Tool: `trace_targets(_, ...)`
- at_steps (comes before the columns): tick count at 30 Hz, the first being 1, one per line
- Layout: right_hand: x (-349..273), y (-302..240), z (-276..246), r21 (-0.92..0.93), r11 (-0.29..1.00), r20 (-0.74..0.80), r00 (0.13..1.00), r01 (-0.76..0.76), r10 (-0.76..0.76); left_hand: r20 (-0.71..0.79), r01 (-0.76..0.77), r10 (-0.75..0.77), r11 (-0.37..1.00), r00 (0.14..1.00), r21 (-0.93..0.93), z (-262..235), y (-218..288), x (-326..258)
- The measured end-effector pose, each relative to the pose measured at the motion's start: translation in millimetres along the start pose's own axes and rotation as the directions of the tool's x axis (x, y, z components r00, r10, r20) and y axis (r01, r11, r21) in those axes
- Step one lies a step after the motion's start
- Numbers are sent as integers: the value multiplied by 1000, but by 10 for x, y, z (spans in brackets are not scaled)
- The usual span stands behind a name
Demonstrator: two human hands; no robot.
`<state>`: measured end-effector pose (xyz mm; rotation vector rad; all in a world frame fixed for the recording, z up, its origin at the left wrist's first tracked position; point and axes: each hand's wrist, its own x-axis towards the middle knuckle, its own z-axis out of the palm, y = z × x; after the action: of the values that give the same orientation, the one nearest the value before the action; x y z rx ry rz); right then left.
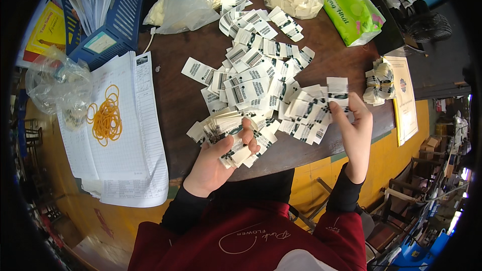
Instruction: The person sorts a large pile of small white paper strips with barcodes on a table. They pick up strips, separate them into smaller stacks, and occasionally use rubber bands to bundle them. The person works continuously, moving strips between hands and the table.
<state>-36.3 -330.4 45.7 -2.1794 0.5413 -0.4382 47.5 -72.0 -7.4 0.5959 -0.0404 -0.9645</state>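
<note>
A thick stack of white printed fabric labels (236,154) rests in my left hand (213,160), whose fingers and thumb curl round it near the table's front edge. To the right, my right hand (355,120) pinches a single white label (337,88) between thumb and fingers, lifted beside a smaller group of labels (304,113). Beyond both hands spreads a large loose pile of the same labels (248,83), overlapping and turned different ways, with dark print on them. At the far right of the table lies a bundle of labels (380,83) tied together.
Orange rubber bands (107,118) lie on an open gridded notebook (125,158) at left, near a crumpled clear bag (52,80). Behind stand a blue basket (113,35) of papers and two plastic bags (186,2). A green tissue pack (351,12) sits at the back right.
</note>
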Motion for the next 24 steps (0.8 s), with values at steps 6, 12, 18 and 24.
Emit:
trace_targets(6,31,-42,51,-124,985,201,969,-121,145,2,11,-11,1000,1000,-5,3,-4,11)
trace_targets(12,-18,-36,166,-35,999,76,996,-39,42,-13,13,-13,1000,1000,10,16,6,11)
trace_targets(18,-22,50,-52,250,965,71,996,-78,62,-12,19,-19,999,1000,35,3,3,13)
trace_targets(24,-247,-149,202,887,408,151,970,-218,190,11,-57,57,998,998,-28,-39,-68,11)
